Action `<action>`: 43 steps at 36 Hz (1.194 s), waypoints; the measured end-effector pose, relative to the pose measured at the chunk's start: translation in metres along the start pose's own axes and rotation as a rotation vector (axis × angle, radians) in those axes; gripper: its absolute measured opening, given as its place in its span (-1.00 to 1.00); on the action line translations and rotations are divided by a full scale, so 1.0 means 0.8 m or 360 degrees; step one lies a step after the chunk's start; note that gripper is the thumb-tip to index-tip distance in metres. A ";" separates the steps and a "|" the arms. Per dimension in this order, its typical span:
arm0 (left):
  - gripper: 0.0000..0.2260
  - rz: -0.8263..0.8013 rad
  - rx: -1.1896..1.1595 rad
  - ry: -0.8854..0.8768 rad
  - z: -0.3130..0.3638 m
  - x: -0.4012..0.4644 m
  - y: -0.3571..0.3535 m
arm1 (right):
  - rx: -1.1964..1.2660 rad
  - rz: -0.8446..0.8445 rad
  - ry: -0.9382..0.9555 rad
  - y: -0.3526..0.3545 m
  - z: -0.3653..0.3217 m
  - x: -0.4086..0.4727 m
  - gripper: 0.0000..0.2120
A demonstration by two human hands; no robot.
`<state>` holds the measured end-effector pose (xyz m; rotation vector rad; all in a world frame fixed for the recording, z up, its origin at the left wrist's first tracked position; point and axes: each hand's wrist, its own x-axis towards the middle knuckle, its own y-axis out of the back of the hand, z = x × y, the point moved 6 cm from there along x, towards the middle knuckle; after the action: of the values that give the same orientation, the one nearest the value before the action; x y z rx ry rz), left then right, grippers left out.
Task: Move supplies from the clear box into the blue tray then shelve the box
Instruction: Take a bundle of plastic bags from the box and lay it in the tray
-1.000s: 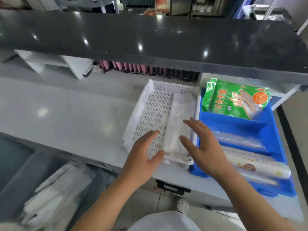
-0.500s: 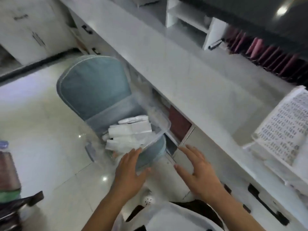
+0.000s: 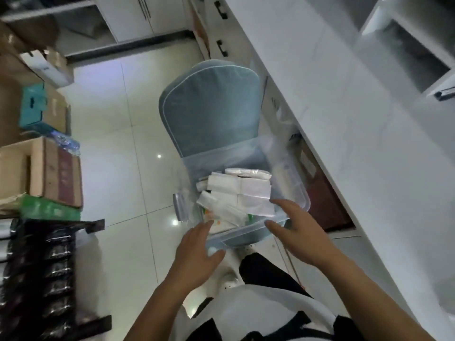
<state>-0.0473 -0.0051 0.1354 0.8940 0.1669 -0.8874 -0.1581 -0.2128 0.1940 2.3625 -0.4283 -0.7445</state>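
The clear box point(image 3: 250, 233) sits on the seat of a blue-grey chair point(image 3: 209, 112) beside the white counter. Several white plastic-wrapped supply packs point(image 3: 240, 193) lie piled inside it. My left hand point(image 3: 197, 254) is at the box's near left corner, fingers straight, the thumb against the rim. My right hand point(image 3: 299, 232) reaches over the near right rim with straight fingers, the fingertips just above the packs. Neither hand grips anything. The blue tray is out of view.
The white counter point(image 3: 344, 119) runs along the right, with drawers and an open cubby below it. Cardboard boxes point(image 3: 41, 168) and a dark rack point(image 3: 41, 279) stand on the left. Glossy floor tiles lie between them and the chair.
My view has swung left and down from the counter with the trays to the chair. Both hands have moved from the white basket to the clear box's near rim.
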 end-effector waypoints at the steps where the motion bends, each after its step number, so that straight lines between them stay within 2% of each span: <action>1: -0.39 -0.0001 0.0042 0.0026 0.002 0.008 0.007 | 0.0008 -0.0018 -0.0001 0.005 -0.002 0.017 -0.50; 7: -0.52 0.0039 0.0090 0.0135 0.005 0.058 0.030 | 0.0012 -0.0174 0.0039 0.013 0.003 0.116 -0.49; 10: -0.41 -0.0049 0.0060 0.0243 -0.006 0.096 0.014 | 0.0009 -0.0210 0.0031 0.008 0.016 0.163 -0.50; 15: -0.40 -0.0211 0.0113 0.0323 -0.039 0.170 -0.038 | -0.0095 -0.0353 -0.0075 -0.020 0.053 0.231 -0.48; 19: -0.39 -0.0375 0.0298 0.0437 -0.087 0.226 -0.091 | -0.0184 -0.0465 -0.0228 -0.053 0.091 0.270 -0.48; 23: -0.40 -0.0547 0.0473 0.0438 -0.130 0.282 -0.137 | -0.0261 -0.0501 -0.0360 -0.095 0.140 0.281 -0.48; 28: -0.44 -0.0650 0.0905 0.0300 -0.183 0.335 -0.167 | -0.0223 -0.0489 -0.0468 -0.144 0.197 0.263 -0.49; 32: -0.44 -0.0494 0.1278 -0.0022 -0.201 0.370 -0.184 | -0.0362 -0.0498 -0.0540 -0.174 0.233 0.259 -0.46; 35: -0.53 -0.0342 0.1281 -0.0292 -0.198 0.392 -0.203 | -0.0469 -0.0504 -0.0522 -0.187 0.246 0.266 -0.46; 40: -0.65 -0.0243 0.1465 -0.0521 -0.187 0.416 -0.224 | -0.0366 -0.0421 -0.0541 -0.192 0.248 0.281 -0.50; 43: -0.73 -0.0380 0.1615 -0.0501 -0.186 0.428 -0.229 | -0.0291 -0.0385 -0.0543 -0.189 0.245 0.285 -0.52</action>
<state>0.0722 -0.1582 -0.2324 1.6673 -0.5102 -1.3495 -0.0791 -0.2940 -0.1228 2.1400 -0.2032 -1.2543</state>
